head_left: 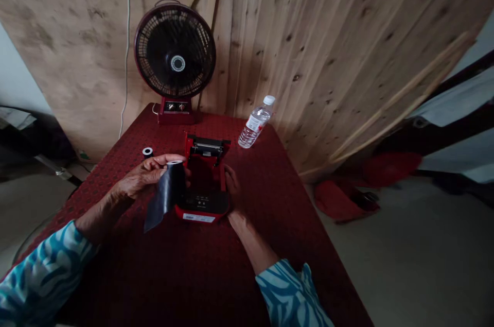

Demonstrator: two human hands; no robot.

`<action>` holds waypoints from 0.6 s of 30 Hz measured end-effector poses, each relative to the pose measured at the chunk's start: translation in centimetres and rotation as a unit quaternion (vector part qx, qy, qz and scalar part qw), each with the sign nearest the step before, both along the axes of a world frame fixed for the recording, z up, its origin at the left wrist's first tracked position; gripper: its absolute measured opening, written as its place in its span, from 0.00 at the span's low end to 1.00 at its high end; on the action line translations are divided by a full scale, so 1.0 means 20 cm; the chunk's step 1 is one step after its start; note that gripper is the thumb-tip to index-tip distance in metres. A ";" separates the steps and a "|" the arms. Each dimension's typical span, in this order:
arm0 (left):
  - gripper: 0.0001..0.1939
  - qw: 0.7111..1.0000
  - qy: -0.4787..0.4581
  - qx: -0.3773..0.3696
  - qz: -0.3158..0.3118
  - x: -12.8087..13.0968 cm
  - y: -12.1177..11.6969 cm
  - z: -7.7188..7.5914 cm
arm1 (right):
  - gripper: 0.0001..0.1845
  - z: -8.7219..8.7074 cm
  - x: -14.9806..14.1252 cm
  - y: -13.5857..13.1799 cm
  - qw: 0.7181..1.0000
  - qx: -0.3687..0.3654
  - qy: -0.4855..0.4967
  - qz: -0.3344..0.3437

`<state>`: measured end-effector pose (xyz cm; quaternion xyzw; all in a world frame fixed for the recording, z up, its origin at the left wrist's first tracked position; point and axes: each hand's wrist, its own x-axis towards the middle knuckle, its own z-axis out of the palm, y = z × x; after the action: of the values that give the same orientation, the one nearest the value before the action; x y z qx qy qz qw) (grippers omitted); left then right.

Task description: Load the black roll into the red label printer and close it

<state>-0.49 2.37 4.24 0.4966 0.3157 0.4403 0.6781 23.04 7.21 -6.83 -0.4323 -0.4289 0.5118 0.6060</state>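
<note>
My left hand (154,175) is closed on a black ribbon roll (172,183), a dark film wound on a white core, with its loose end hanging down to the left. The roll is upright at the left side of a red and black label printer (206,203). The printer's lid (208,147) stands raised at the back, so its red inside shows. My right hand (233,190) grips the printer's right side, part of the fingers hidden behind it. Just beyond my left hand stands a second small dark roll (147,153) with a white core.
Everything stands on a table with a dark red patterned cover (262,203). At the back left is a dark red fan (175,54), against a wooden wall (293,49). A clear water bottle (254,123) stands behind the printer to the right. Red bags (343,201) lie on the floor.
</note>
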 end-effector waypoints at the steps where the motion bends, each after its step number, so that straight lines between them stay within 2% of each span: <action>1: 0.30 1.000 0.011 0.015 -0.005 0.00 0.01 0.01 | 0.22 -0.01 0.00 0.00 1.000 0.000 0.002 0.004; 5: 0.20 0.990 0.124 0.067 0.024 0.02 0.02 0.07 | 0.21 -0.04 0.01 0.02 1.000 0.003 0.004 0.017; 12: 0.21 0.938 0.322 0.110 0.060 0.16 -0.07 0.15 | 0.20 -0.01 0.00 0.01 1.000 0.014 -0.011 0.005; 15: 0.23 0.926 0.356 0.103 0.068 0.18 -0.09 0.17 | 0.20 0.01 -0.01 0.01 1.000 0.011 -0.009 -0.003; 18: 0.25 0.942 0.328 0.057 0.048 0.15 -0.11 0.19 | 0.21 0.02 -0.02 0.00 1.000 -0.001 0.003 -0.007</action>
<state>2.59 0.27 8.04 0.6351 0.5185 0.3027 0.4860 22.74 7.27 -6.45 -0.4345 -0.4231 0.5093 0.6106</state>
